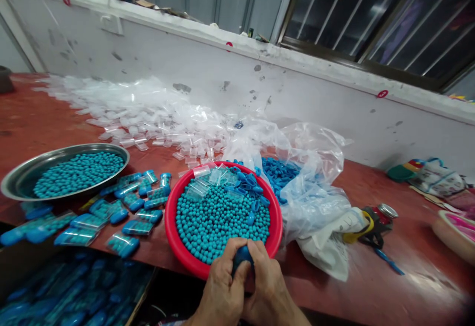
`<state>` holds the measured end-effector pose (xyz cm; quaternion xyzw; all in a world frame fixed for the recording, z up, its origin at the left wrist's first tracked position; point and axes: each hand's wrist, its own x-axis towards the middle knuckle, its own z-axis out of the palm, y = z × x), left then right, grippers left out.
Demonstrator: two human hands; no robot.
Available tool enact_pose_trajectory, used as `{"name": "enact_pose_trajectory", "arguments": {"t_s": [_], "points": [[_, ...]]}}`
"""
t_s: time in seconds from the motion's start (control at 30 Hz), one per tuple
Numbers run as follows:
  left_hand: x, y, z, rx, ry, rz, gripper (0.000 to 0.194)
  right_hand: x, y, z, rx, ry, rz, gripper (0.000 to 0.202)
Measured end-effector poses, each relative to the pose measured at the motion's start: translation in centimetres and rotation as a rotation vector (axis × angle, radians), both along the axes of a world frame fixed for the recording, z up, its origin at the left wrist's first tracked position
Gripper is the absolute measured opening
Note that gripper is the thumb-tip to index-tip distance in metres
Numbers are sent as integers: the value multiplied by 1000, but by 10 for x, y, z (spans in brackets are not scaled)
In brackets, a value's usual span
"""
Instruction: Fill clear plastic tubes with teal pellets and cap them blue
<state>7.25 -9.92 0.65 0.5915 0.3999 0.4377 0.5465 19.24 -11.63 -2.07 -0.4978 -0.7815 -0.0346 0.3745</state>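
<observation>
My left hand (pixel 222 279) and my right hand (pixel 265 281) are together at the near rim of a red basin (pixel 279 217). Both are closed around a blue cap (pixel 243 256), its rounded top showing between thumbs and fingers. Whatever lies below the cap is hidden by my palms. Turquoise beads (pixel 215 222) fill the basin, with loose blue caps (pixel 250 185) and clear flat plastic cases (pixel 198 190) on top of them. Left of the basin lie several bead-filled cases with blue caps (pixel 137 226).
At far left stands a metal tray (pixel 11 187) of beads. A heap of clear cases (pixel 148 108) runs along the wall. Behind the basin is a plastic bag (pixel 315 187) with blue caps. Below the table edge, a box holds filled cases (pixel 70 291). Scissors-like yellow-black handles (pixel 365 229) lie right.
</observation>
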Motion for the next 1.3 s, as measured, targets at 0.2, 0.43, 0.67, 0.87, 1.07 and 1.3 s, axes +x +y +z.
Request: {"name": "enact_pose_trajectory", "arguments": {"t_s": [0.2,0.43,0.67,0.87,1.07,1.3], "points": [[0,17,1,-229,-240,-148,35,5,6,13,-327,220,112,87],[-7,28,-2,-393,-409,-187,41,17,13,13,-641,711,212,99],[-15,29,-3,-318,-440,-211,34,19,19,14,-687,752,182,59],[-15,28,2,-279,-389,-155,53,5,26,20,-490,274,146,85],[-18,31,4,-238,-335,-149,45,-7,34,42,-510,143,126,70],[-22,38,5,-158,-215,-35,34,-21,42,50,-498,173,131,59]]}}
